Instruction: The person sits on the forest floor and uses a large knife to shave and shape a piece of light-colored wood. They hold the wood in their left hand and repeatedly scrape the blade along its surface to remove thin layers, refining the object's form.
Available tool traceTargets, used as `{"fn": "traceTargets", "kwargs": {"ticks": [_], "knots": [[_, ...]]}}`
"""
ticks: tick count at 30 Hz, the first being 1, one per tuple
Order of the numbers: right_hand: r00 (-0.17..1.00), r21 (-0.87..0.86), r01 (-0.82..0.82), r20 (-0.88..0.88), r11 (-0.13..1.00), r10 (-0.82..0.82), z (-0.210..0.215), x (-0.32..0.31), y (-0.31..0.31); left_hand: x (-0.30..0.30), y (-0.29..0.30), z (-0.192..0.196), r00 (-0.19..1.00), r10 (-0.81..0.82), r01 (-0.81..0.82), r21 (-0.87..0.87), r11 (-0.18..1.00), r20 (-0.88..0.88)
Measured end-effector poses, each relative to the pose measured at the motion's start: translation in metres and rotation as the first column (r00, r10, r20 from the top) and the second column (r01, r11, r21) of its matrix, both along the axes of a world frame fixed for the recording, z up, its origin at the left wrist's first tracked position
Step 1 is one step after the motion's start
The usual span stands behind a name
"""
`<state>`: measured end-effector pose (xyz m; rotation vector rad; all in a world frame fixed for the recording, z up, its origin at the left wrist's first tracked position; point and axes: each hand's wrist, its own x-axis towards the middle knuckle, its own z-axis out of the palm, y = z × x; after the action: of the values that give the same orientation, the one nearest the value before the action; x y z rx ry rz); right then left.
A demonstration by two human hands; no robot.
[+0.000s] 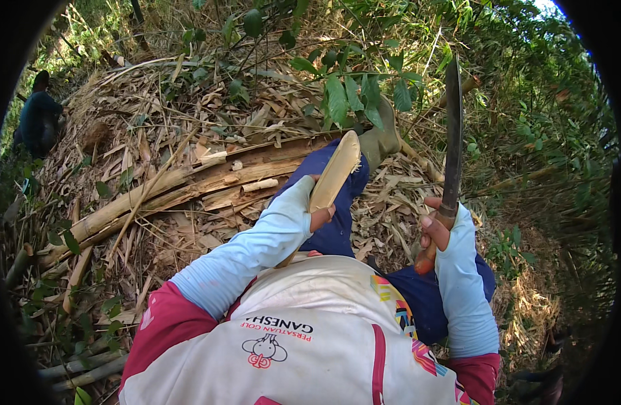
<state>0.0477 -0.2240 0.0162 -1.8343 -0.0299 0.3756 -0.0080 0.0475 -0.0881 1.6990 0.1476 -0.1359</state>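
My left hand is closed around a pale length of split bamboo, which points up and away from my lap. Its far end is cut at a slant, with frayed fibres along the right edge. On the right, my right hand grips the wooden handle of a machete. The long dark blade stands nearly upright in view, apart from the bamboo. Light blue sleeves cover both forearms and part of each hand. My legs, in dark blue trousers, lie beneath the bamboo.
A long split bamboo pole lies across the slope to the left, with loose chips on it. Dry leaves cover the ground. A leafy branch hangs ahead, near my boot. Another person is at the far left.
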Motion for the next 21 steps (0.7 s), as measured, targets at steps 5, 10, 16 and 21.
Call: {"fn": "traceTargets", "kwargs": {"ticks": [5,10,16,21], "knots": [[0.994,-0.046,-0.008,0.109,0.999,0.013,-0.006,0.015,0.032,-0.012,-0.011,0.000,0.997,-0.058,0.053,-0.095,0.994,-0.048],[0.989,0.032,0.038,0.142,0.999,-0.042,-0.011,0.026,0.049,-0.008,-0.025,0.029,0.994,-0.112,0.111,0.130,0.985,-0.001],[0.990,0.117,-0.008,0.138,0.993,-0.008,-0.019,0.035,0.050,-0.002,-0.038,0.037,0.951,-0.138,0.021,0.385,0.923,0.278],[0.991,0.109,0.038,0.124,0.993,-0.051,-0.031,0.040,0.047,0.002,-0.039,0.056,0.955,-0.158,0.016,0.490,0.871,0.251]]}}
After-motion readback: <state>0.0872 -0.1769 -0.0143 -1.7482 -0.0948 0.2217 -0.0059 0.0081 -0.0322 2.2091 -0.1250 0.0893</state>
